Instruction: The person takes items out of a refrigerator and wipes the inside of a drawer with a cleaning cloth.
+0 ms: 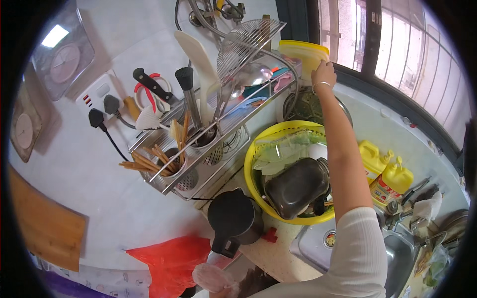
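Reaching far toward the window, my right hand [323, 76] has its fingers closed at the right edge of a yellow plastic container [303, 56]. A bracelet circles that wrist. Under the forearm stands a round metal pot or pan [298, 106], partly hidden. Nearer lies a yellow plastic basket [250, 175] holding clear plastic boxes [283, 149] and a dark, shiny container [298, 188]. At the bottom edge shows a round, pale translucent thing [212, 277]. A sliver of what may be my left hand [220, 293] is below it, too cut off to read its grip.
A wall-side metal rack [208, 145] carries chopsticks, ladles and a spatula. A knife [154, 85] hangs behind it. Further things are a black-lidded jug [233, 216], a red plastic bag [179, 260], yellow bottles [393, 182], a steel sink [400, 257] and plugged cords [106, 136].
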### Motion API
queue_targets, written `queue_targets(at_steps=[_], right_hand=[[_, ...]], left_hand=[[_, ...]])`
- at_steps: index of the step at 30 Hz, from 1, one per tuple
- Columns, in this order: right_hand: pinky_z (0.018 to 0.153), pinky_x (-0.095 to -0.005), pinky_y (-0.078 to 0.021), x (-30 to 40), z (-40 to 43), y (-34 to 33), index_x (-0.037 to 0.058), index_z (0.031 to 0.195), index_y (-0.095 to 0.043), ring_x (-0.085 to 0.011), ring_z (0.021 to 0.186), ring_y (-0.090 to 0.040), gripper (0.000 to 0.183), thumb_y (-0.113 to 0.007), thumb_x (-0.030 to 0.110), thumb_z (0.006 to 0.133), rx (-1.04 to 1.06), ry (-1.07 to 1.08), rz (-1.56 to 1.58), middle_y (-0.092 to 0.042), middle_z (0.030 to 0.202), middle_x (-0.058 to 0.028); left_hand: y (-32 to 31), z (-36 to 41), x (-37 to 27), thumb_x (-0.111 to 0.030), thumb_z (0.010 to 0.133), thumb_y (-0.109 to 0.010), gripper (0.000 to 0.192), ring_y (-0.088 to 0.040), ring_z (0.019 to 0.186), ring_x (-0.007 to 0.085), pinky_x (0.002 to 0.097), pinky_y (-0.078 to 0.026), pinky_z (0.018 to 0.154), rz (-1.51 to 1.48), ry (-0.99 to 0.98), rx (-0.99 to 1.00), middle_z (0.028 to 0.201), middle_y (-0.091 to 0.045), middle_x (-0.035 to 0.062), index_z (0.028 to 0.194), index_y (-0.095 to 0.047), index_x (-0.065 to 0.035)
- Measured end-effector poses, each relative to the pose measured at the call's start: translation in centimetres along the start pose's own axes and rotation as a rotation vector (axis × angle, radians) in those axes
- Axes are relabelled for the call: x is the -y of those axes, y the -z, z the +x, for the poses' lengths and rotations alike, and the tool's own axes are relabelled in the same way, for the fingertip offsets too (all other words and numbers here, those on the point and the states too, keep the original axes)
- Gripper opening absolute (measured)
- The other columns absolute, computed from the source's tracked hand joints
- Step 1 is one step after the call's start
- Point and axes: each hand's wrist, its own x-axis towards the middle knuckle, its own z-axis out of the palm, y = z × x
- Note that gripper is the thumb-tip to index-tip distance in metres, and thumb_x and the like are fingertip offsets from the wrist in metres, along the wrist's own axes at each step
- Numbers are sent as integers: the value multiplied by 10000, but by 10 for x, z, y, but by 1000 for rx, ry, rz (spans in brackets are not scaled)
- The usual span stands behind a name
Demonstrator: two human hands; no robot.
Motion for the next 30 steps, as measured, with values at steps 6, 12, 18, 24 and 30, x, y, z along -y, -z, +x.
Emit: queue_targets(at_steps=[6,12,18,24,30], right_hand=[[769,-395,-445,4,5,-7,65,945,-564,-264,929,-542,198,-515,192,800,-133,-91,54,-529,965,-116],[747,-405,-449,-6,15,2,74,885,-567,-294,901,-536,226,-626,164,686,-106,-165,148,-519,947,-113],[751,-409,-435,-23,8,18,76,868,-518,-314,904,-521,191,-600,127,704,-308,72,259,-504,954,-131],[744,-443,-432,-27,-15,45,86,1008,-421,-363,873,-549,314,-578,110,737,-57,-84,376,-563,949,-184],[754,-418,-449,-86,-26,97,74,1098,-347,-331,791,-598,426,-588,164,758,-268,-235,713,-584,901,-164]], left_hand=[[6,22,-8,-39,672,-637,449,-565,936,217,322,-457,810,9,9,18,1015,-586,101,1093,-485,-14],[14,29,-10,-48,673,-648,453,-565,937,217,323,-459,808,8,13,31,1022,-584,102,1095,-484,-15],[18,33,-8,-57,675,-658,458,-564,939,217,323,-460,805,12,-3,70,1028,-581,102,1096,-483,-16],[23,28,-3,-67,676,-668,464,-564,940,217,324,-462,803,25,-55,122,1034,-579,103,1098,-481,-17],[41,18,9,-76,678,-678,469,-563,941,218,324,-463,801,70,-170,240,1041,-576,104,1099,-480,-18]])
